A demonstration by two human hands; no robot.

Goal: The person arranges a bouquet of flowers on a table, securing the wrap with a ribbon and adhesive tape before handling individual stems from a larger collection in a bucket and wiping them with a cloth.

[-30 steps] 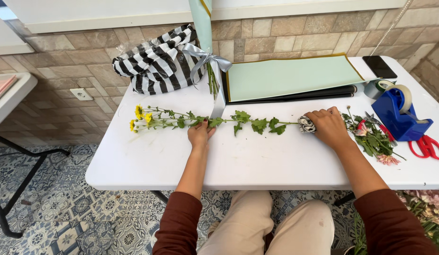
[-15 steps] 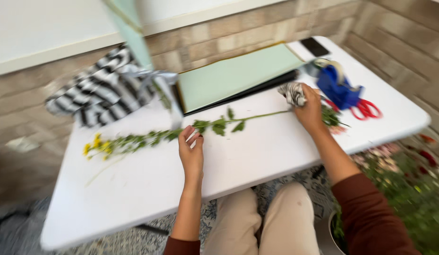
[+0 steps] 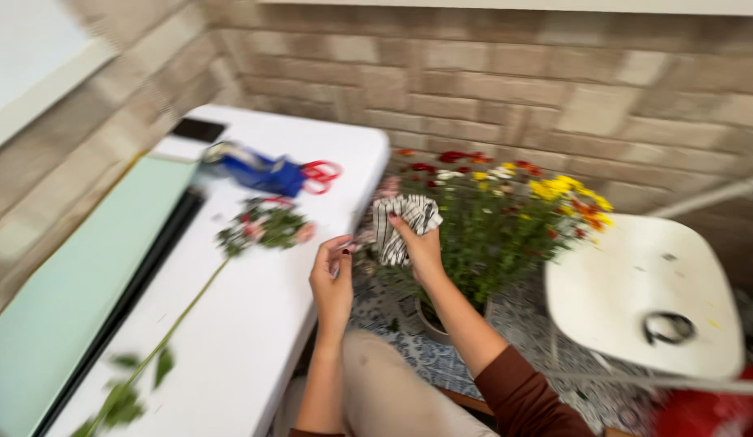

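Observation:
My right hand [image 3: 419, 245] is closed on a crumpled black-and-white striped cloth [image 3: 401, 223], held up past the right edge of the white table [image 3: 263, 324]. My left hand [image 3: 332, 279] hovers at that table edge just left of the cloth, fingers curled and apart, holding nothing. A long green flower stem [image 3: 178, 316] lies on the table to the left, its small pink and red blooms [image 3: 265, 225] near the far end. The view is blurred.
A blue tape dispenser [image 3: 255, 168] and red-handled scissors [image 3: 320, 172] lie at the table's far end, beside a pale green sheet [image 3: 65, 275]. Right of the table stand a pot of mixed flowers [image 3: 506, 218] and a white stool [image 3: 636, 291]; a brick wall [image 3: 490, 97] is behind.
The view has swung to the right. My right hand has lifted the striped cloth off the stem's end and out past the table edge; my left hand has left the stem and come beside it.

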